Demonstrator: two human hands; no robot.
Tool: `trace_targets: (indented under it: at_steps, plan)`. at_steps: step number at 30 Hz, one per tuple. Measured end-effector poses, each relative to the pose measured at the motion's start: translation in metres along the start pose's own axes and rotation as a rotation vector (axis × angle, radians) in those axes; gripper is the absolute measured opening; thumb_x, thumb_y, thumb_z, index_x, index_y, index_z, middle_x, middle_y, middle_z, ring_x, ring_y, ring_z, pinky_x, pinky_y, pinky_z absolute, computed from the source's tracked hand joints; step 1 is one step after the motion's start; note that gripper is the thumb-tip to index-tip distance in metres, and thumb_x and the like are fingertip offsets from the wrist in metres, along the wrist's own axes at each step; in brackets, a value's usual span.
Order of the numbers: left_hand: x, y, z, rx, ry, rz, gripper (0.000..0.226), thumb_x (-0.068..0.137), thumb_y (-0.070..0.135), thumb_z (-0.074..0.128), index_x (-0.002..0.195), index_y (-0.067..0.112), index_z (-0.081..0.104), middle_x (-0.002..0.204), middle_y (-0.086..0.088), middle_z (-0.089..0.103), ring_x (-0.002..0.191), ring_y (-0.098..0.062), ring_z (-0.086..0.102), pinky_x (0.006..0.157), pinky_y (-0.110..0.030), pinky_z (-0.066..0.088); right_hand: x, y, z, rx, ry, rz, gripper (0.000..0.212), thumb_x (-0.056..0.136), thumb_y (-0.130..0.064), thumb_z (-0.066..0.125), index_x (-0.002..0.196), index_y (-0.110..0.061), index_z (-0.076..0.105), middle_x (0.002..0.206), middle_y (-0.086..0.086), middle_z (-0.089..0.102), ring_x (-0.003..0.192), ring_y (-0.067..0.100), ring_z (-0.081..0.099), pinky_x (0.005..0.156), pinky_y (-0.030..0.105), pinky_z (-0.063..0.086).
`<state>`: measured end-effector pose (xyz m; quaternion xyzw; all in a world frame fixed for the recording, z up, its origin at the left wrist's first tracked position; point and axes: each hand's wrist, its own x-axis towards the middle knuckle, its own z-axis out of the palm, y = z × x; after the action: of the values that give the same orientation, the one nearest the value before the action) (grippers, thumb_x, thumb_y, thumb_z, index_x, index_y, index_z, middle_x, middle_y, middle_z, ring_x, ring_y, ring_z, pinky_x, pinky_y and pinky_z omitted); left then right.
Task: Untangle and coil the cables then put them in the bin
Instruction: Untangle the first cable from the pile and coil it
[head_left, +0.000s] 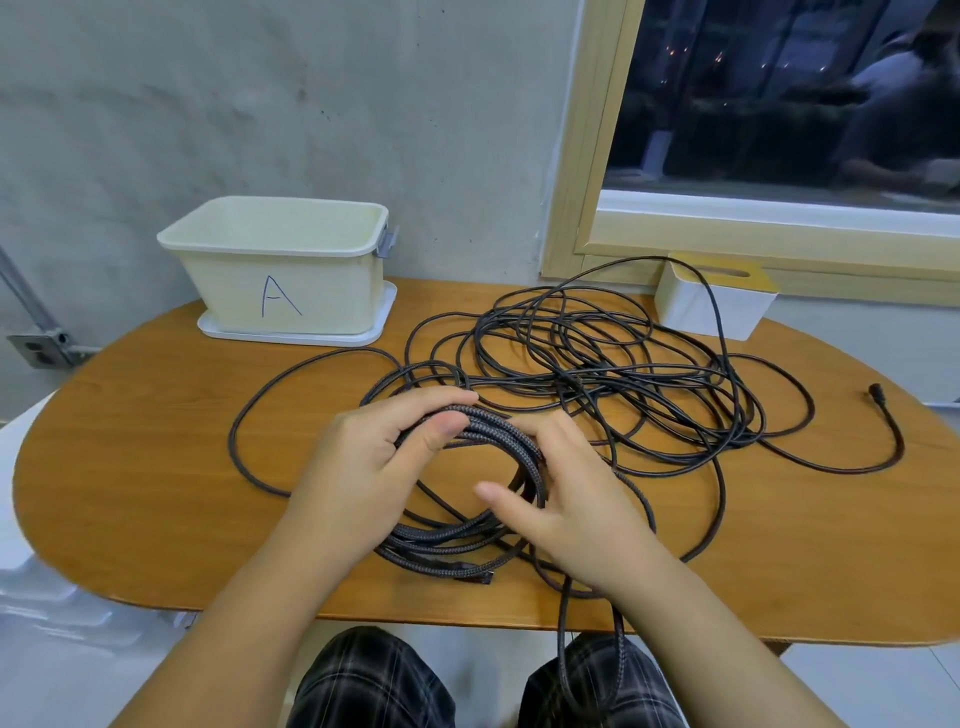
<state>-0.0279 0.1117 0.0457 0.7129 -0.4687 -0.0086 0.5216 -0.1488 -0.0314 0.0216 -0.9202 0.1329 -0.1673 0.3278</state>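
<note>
A thick braided dark cable (452, 540) is wound into a coil near the front of the wooden table (156, 467). My left hand (374, 457) grips the top of the coil between thumb and fingers. My right hand (566, 499) holds the coil's right side, its thumb stretched across the loop. Behind the coil a thinner black cable (597, 364) lies in a loose tangle; its plug end (875, 389) rests at the right. The cream bin (280, 270) marked "A" stands at the back left.
The bin sits on a white tray (374, 332). A white box with a yellow top (711, 296) stands at the back right under the window. One cable strand hangs off the front edge of the table over my lap (563, 649).
</note>
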Motion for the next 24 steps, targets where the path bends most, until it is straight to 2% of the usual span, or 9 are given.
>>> trace_targets:
  at_steps: [3,5,7,10,13,17,20,22,24]
  plan:
    - [-0.002,0.000,0.002,-0.033,0.044,0.033,0.023,0.085,0.049,0.046,0.102,0.045,0.061,0.106,0.039,0.060,0.098,0.015,0.057,0.079,0.000,0.038,0.003,-0.001,0.001,-0.010,0.051,0.008,0.036,0.086,-0.041,0.061,0.119,-0.034,0.048,0.108,-0.017,0.042,0.100,-0.006,0.044,0.080,0.016,0.043]
    - [-0.003,0.000,0.001,-0.066,0.080,0.052,0.021,0.086,0.045,0.046,0.101,0.045,0.062,0.104,0.039,0.061,0.100,0.013,0.057,0.080,-0.001,0.039,0.004,0.001,0.001,0.028,0.080,0.030,0.018,0.085,-0.039,0.062,0.098,-0.037,0.050,0.102,-0.020,0.042,0.097,-0.006,0.045,0.077,0.015,0.043]
    - [-0.003,0.001,0.000,-0.069,0.108,0.075,0.022,0.087,0.043,0.047,0.097,0.045,0.066,0.104,0.039,0.061,0.101,0.012,0.058,0.081,-0.002,0.039,0.004,0.002,0.001,0.094,0.064,0.055,0.015,0.084,-0.037,0.064,0.086,-0.038,0.049,0.095,-0.020,0.048,0.091,-0.003,0.048,0.074,0.016,0.042]
    - [-0.003,0.003,-0.001,-0.064,0.135,0.106,0.022,0.088,0.043,0.048,0.100,0.043,0.067,0.106,0.035,0.062,0.100,0.009,0.059,0.081,-0.003,0.040,0.002,0.004,0.003,0.223,-0.035,0.060,0.013,0.084,-0.036,0.066,0.092,-0.031,0.057,0.089,-0.016,0.061,0.088,-0.001,0.056,0.073,0.014,0.044]
    - [-0.005,0.004,-0.002,-0.065,0.153,0.144,0.032,0.090,0.051,0.046,0.111,0.035,0.063,0.109,0.032,0.062,0.101,0.008,0.059,0.082,-0.005,0.041,0.000,0.008,0.005,0.292,-0.081,0.021,0.028,0.076,-0.049,0.061,0.095,-0.029,0.060,0.095,-0.017,0.064,0.093,0.002,0.059,0.079,0.015,0.047]
    - [-0.004,0.004,-0.006,-0.023,0.120,0.164,0.031,0.090,0.046,0.048,0.117,0.035,0.057,0.110,0.032,0.062,0.102,0.007,0.059,0.083,-0.006,0.041,-0.002,0.011,0.003,0.280,-0.144,0.026,0.026,0.075,-0.048,0.065,0.097,-0.035,0.059,0.101,-0.019,0.065,0.097,0.002,0.059,0.085,0.025,0.049]
    - [-0.002,0.006,-0.011,0.055,0.100,0.227,0.030,0.092,0.045,0.047,0.117,0.032,0.058,0.106,0.027,0.064,0.099,0.007,0.060,0.081,-0.007,0.043,-0.002,0.012,-0.001,0.234,-0.177,0.021,0.030,0.075,-0.048,0.069,0.102,-0.044,0.056,0.107,-0.025,0.062,0.104,-0.003,0.056,0.089,0.024,0.047]
    - [-0.001,0.007,-0.015,0.125,0.088,0.284,0.031,0.094,0.048,0.044,0.116,0.032,0.058,0.096,0.016,0.067,0.090,0.002,0.062,0.075,-0.014,0.047,-0.003,0.015,-0.003,0.170,-0.177,0.023,0.037,0.078,-0.045,0.070,0.109,-0.049,0.051,0.110,-0.032,0.058,0.107,-0.009,0.052,0.091,0.019,0.043]
    - [-0.001,0.008,-0.020,0.177,0.089,0.315,0.031,0.094,0.048,0.044,0.116,0.032,0.058,0.084,0.011,0.066,0.079,-0.005,0.062,0.069,-0.026,0.049,-0.005,0.018,-0.007,0.088,-0.128,0.029,0.029,0.083,-0.039,0.068,0.104,-0.049,0.051,0.099,-0.036,0.057,0.095,-0.010,0.053,0.083,0.015,0.043]
